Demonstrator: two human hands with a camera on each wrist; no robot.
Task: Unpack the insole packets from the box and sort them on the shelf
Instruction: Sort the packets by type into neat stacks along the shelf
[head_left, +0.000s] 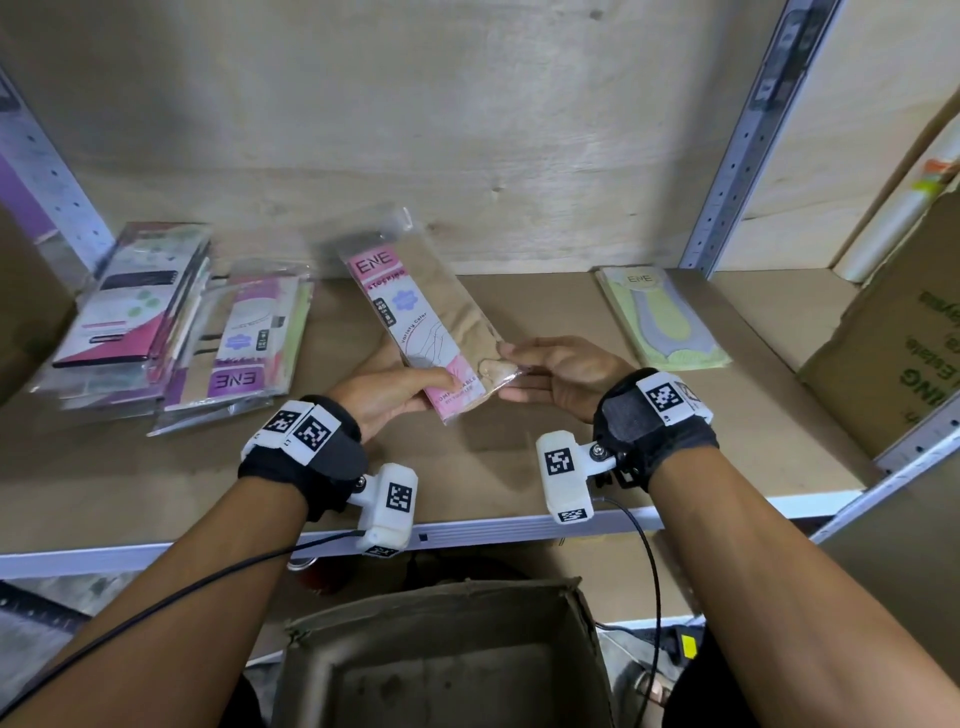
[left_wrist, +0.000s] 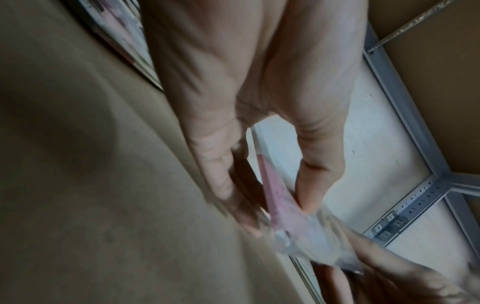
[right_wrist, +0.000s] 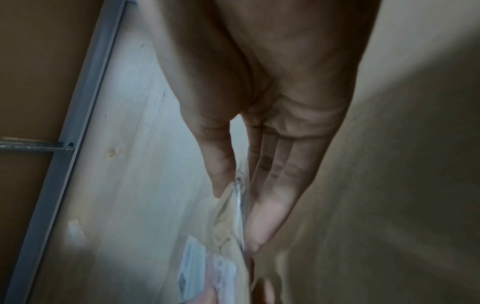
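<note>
Both hands hold one pink packet (head_left: 434, 327) above the middle of the shelf (head_left: 519, 467). The left hand (head_left: 387, 397) has its grip pinched on the near left corner, the right hand (head_left: 563, 371) on the near right edge. Its long axis runs away toward the back left, nearer the purple pile (head_left: 241, 353) than the green packet (head_left: 662, 322) at the right.

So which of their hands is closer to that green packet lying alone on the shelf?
Right. The right hand pinches the pink packet just left of the green packet; the left hand sits farther left, beyond the pink packet.
</note>
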